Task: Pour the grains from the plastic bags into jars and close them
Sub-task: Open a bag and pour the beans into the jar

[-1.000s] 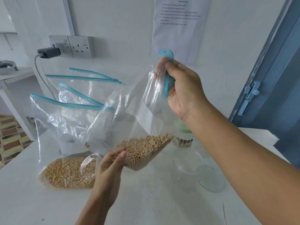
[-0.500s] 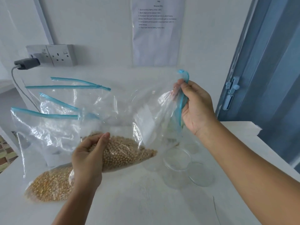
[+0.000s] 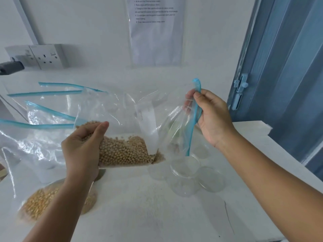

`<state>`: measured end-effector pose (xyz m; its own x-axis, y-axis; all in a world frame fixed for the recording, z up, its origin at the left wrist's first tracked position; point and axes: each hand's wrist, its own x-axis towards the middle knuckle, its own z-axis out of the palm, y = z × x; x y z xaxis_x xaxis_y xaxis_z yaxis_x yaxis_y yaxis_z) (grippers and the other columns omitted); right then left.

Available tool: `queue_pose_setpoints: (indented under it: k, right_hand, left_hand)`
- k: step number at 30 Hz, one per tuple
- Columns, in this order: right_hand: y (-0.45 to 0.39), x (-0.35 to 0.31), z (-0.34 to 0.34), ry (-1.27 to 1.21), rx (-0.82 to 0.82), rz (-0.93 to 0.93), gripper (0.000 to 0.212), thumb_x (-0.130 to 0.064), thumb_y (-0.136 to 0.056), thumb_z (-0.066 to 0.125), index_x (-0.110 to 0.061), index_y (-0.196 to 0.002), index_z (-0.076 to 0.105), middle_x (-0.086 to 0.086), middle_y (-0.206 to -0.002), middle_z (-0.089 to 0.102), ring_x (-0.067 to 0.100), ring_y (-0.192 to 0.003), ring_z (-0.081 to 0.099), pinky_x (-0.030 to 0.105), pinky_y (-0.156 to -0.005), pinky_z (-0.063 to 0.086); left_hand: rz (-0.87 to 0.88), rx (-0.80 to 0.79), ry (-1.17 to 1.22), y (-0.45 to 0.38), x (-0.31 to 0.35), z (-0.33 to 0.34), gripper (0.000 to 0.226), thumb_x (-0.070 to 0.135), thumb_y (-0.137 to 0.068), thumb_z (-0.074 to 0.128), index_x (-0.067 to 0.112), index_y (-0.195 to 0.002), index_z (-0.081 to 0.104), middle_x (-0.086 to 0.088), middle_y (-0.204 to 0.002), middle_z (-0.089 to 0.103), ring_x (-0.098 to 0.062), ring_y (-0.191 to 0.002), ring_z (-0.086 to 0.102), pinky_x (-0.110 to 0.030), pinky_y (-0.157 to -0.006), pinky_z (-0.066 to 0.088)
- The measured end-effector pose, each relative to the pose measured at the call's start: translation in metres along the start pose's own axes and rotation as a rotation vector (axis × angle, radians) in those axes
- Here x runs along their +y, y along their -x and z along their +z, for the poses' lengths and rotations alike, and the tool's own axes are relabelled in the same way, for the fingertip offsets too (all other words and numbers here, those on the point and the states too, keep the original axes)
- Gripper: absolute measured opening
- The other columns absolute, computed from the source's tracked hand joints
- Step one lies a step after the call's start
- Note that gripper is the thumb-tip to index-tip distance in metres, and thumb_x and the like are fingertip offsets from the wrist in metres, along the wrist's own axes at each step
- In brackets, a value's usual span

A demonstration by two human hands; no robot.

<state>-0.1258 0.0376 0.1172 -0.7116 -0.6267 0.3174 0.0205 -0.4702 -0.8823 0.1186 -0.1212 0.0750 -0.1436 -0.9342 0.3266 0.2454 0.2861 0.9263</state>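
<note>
A clear zip bag of round tan beans hangs above the white table, tipped with its blue-zipped mouth toward the right. My left hand grips its bean-filled bottom end from the left. My right hand pinches the blue zipper strip at the bag's mouth, which hangs just over an open clear jar. No beans are seen falling. A clear lid lies right of the jar.
A bag of yellow corn kernels lies at the front left, with more blue-zipped bags behind it. A wall socket with a plugged charger is at the back left. A blue door stands to the right, past the table's edge.
The bag has been tipped from upright toward horizontal. My right hand lowered the zipper end down to the jar while my left hand lifted the bean end.
</note>
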Motion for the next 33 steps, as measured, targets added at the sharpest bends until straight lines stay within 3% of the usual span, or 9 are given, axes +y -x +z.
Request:
queue_pose_setpoints:
  k: [2, 6, 10, 14, 18, 24, 28, 33]
  right_hand:
    - [0.002, 0.003, 0.000, 0.001, 0.013, -0.007, 0.020, -0.007, -0.107, 0.051, -0.007, -0.101, 0.070, 0.006, -0.100, 0.068, 0.019, -0.094, 0.067, 0.039, -0.095, 0.057]
    - [0.007, 0.008, 0.000, -0.015, 0.058, -0.014, 0.020, -0.007, -0.106, 0.051, -0.008, -0.100, 0.071, 0.007, -0.100, 0.068, 0.020, -0.093, 0.066, 0.037, -0.093, 0.056]
    - [0.008, 0.009, -0.002, -0.029, 0.079, -0.027, 0.022, -0.007, -0.107, 0.051, -0.009, -0.098, 0.070, 0.006, -0.096, 0.067, 0.021, -0.090, 0.065, 0.035, -0.087, 0.055]
    - [0.006, 0.013, -0.004, -0.065, 0.074, -0.027, 0.024, -0.006, -0.107, 0.051, -0.010, -0.094, 0.071, 0.005, -0.088, 0.067, 0.023, -0.087, 0.064, 0.032, -0.080, 0.053]
    - [0.002, 0.023, -0.006, -0.068, 0.082, 0.009, 0.024, -0.007, -0.107, 0.050, -0.010, -0.096, 0.071, 0.010, -0.087, 0.066, 0.025, -0.088, 0.063, 0.035, -0.084, 0.054]
    - [0.000, 0.038, -0.014, -0.057, 0.070, 0.063, 0.025, -0.009, -0.108, 0.048, -0.010, -0.096, 0.070, 0.010, -0.087, 0.067, 0.026, -0.091, 0.063, 0.038, -0.091, 0.056]
    - [0.000, 0.044, -0.021, -0.066, 0.059, 0.077, 0.021, -0.009, -0.108, 0.049, -0.006, -0.100, 0.068, 0.015, -0.091, 0.063, 0.025, -0.091, 0.062, 0.034, -0.087, 0.055]
    - [0.002, 0.050, -0.028, -0.079, 0.058, 0.097, 0.022, -0.007, -0.108, 0.049, -0.007, -0.097, 0.069, 0.014, -0.091, 0.063, 0.023, -0.092, 0.061, 0.036, -0.095, 0.056]
  left_hand:
    - [0.015, -0.010, -0.006, -0.004, 0.000, 0.002, 0.013, 0.026, -0.082, 0.087, 0.030, -0.072, 0.081, 0.013, -0.083, 0.075, -0.002, -0.083, 0.068, -0.031, -0.083, 0.054]
    - [-0.005, -0.034, -0.014, -0.013, 0.001, 0.004, 0.013, 0.028, -0.081, 0.088, 0.032, -0.072, 0.081, 0.015, -0.081, 0.075, -0.006, -0.085, 0.069, -0.040, -0.091, 0.058]
    - [-0.022, -0.052, 0.003, -0.019, 0.004, 0.004, 0.015, 0.025, -0.082, 0.088, 0.032, -0.070, 0.081, 0.016, -0.076, 0.073, -0.008, -0.072, 0.065, -0.039, -0.086, 0.057]
    - [-0.009, -0.034, -0.006, -0.024, 0.011, 0.002, 0.013, 0.022, -0.080, 0.090, 0.027, -0.073, 0.080, 0.014, -0.084, 0.074, -0.011, -0.086, 0.068, -0.046, -0.097, 0.058]
    - [-0.012, 0.011, -0.074, -0.024, 0.015, -0.002, 0.010, 0.025, -0.080, 0.089, 0.022, -0.082, 0.080, 0.012, -0.082, 0.074, -0.017, -0.087, 0.067, -0.054, -0.101, 0.057]
    - [-0.022, 0.049, -0.128, -0.014, 0.011, 0.000, 0.009, 0.028, -0.079, 0.090, 0.032, -0.077, 0.082, 0.012, -0.076, 0.075, -0.018, -0.078, 0.067, -0.052, -0.094, 0.059]
    - [-0.007, 0.059, -0.136, -0.012, 0.009, 0.003, 0.010, 0.028, -0.078, 0.090, 0.032, -0.076, 0.082, 0.012, -0.076, 0.075, -0.014, -0.070, 0.065, -0.044, -0.087, 0.058]
    - [0.007, 0.040, -0.157, -0.009, 0.007, 0.007, 0.010, 0.027, -0.079, 0.090, 0.033, -0.077, 0.083, 0.013, -0.083, 0.076, -0.008, -0.066, 0.065, -0.035, -0.080, 0.056]
